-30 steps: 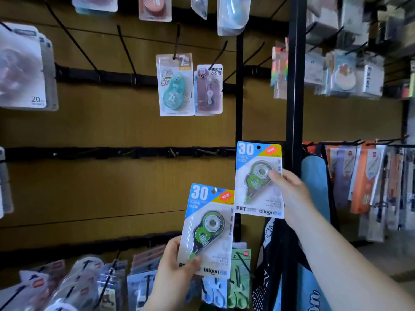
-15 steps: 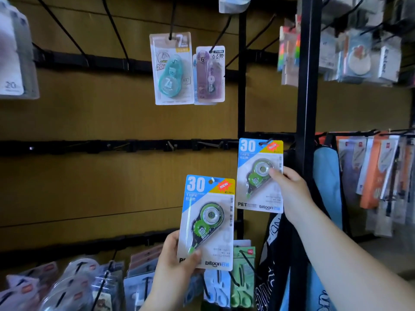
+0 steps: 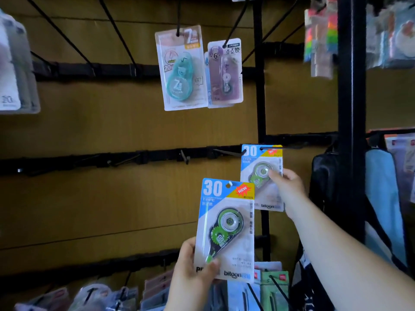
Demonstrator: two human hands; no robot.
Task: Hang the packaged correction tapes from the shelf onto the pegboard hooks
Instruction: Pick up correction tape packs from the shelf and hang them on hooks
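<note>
Your right hand has raised its correction tape pack until the hang hole meets the hook, centre right; grip pinching the pack. Your left hand grips the second pack, lower centre. First hang looks nearly seated.

Only one view is supplied, taken from the person's head; the pegboard is faced from near, almost squarely; its upper hooks are seen from beneath; the right edge is crossed by a black post.
</note>
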